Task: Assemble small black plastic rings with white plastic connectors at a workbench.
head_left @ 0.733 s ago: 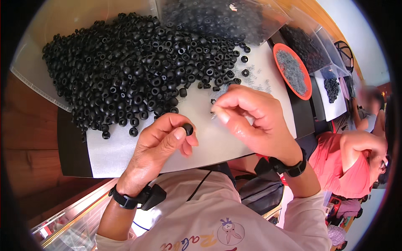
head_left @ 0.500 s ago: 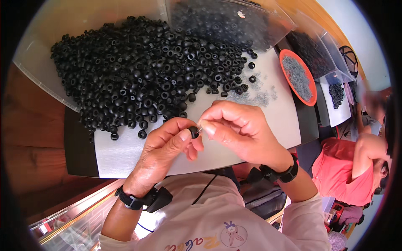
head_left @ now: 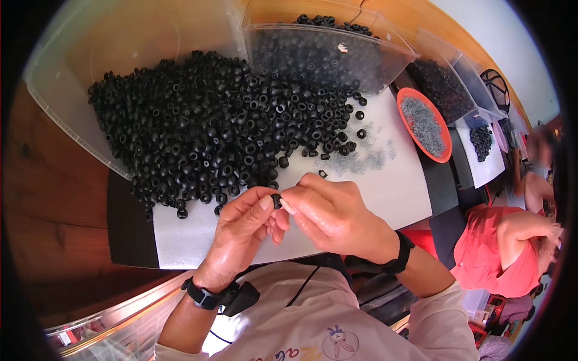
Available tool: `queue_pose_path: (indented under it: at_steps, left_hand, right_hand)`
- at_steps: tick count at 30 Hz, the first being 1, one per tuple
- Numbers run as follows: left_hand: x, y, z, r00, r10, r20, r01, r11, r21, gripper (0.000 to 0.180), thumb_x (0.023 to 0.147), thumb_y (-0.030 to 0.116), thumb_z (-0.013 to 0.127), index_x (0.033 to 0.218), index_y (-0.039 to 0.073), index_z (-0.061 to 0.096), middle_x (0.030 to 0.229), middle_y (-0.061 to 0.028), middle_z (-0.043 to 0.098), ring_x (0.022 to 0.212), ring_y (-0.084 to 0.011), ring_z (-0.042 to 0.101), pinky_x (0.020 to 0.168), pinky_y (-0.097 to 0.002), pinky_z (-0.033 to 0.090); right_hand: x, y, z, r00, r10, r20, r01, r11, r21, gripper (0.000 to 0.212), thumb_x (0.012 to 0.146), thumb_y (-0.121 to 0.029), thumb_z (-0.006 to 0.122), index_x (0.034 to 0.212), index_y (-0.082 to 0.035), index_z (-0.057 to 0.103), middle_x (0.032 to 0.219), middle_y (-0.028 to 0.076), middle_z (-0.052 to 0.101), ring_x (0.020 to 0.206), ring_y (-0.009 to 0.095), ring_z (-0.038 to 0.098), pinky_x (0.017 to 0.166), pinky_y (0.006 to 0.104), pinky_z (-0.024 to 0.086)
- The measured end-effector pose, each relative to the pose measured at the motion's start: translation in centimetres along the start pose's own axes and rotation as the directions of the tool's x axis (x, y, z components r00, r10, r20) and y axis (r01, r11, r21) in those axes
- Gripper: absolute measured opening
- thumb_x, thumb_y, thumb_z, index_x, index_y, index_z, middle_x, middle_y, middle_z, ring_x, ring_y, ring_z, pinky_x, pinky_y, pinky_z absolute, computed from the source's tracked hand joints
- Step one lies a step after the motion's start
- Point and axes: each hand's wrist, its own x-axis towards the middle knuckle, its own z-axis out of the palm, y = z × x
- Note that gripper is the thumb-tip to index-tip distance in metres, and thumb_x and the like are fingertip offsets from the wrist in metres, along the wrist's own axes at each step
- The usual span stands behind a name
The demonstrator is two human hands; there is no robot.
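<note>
A small round black plastic piece (head_left: pixel 276 201), hollow like a cord-lock body, is pinched between the thumb and fingers of my left hand (head_left: pixel 241 222). My right hand (head_left: pixel 337 213) is closed, its thumb and fingertips meeting at the piece's right side; what they hold there is hidden. Both hands are above the near part of a white mat (head_left: pixel 397 192). Just beyond them spreads a large heap of the same black pieces (head_left: pixel 198 126). Tiny clear-grey coil springs (head_left: pixel 361 159) lie scattered on the mat to the right of the heap.
An orange bowl (head_left: pixel 446 149) of springs stands at the right. Clear plastic bins (head_left: pixel 325 54) with black pieces line the back, and another bin (head_left: pixel 475 90) stands farther right. A co-worker in a red shirt (head_left: pixel 490 249) sits at the right beside more black pieces (head_left: pixel 481 142).
The spring that showed between my right fingertips and the black piece is now out of sight. My right fingers have closed against the piece. The whole view has shifted slightly.
</note>
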Motion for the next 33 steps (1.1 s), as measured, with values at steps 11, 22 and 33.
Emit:
queue_pose_path:
  at_steps: [11,22,33]
  left_hand:
    - [-0.3,0.0,0.1,1.000,0.022,-0.009,-0.022,1.000,-0.009,0.028,0.101,0.025,0.046,0.112,0.001,0.055,0.085,-0.0062,0.061,0.072,-0.0125,0.056,0.065,-0.0256,0.046]
    - [-0.4,0.2,0.3,1.000,0.012,-0.016,-0.011,0.997,0.080,0.027,0.100,0.028,0.048,0.103,0.002,0.056,0.081,-0.0054,0.061,0.071,-0.0108,0.055,0.063,-0.0249,0.044]
    - [-0.3,0.0,0.8,0.999,0.007,-0.031,-0.002,0.990,0.143,0.025,0.100,0.027,0.049,0.101,0.003,0.055,0.080,-0.0046,0.061,0.069,-0.0104,0.053,0.064,-0.0241,0.043]
  right_hand:
    - [-0.7,-1.5,-1.4,0.996,0.010,0.085,-0.007,0.999,-0.035,0.055,0.071,0.005,0.063,0.124,0.005,0.050,0.081,0.008,0.054,0.058,0.022,0.059,0.046,0.0306,0.048]
    - [-1.1,1.5,-6.8,0.882,0.467,0.057,-0.468,0.859,0.207,0.008,0.090,-0.007,0.060,0.096,-0.002,0.061,0.073,0.003,0.056,0.064,0.010,0.053,0.055,0.0248,0.043]
    - [-1.8,2.8,-4.7,0.916,0.274,0.292,-0.208,0.949,-0.238,0.010,0.082,-0.008,0.063,0.085,-0.005,0.054,0.079,0.010,0.055,0.064,0.030,0.058,0.054,0.0402,0.045]
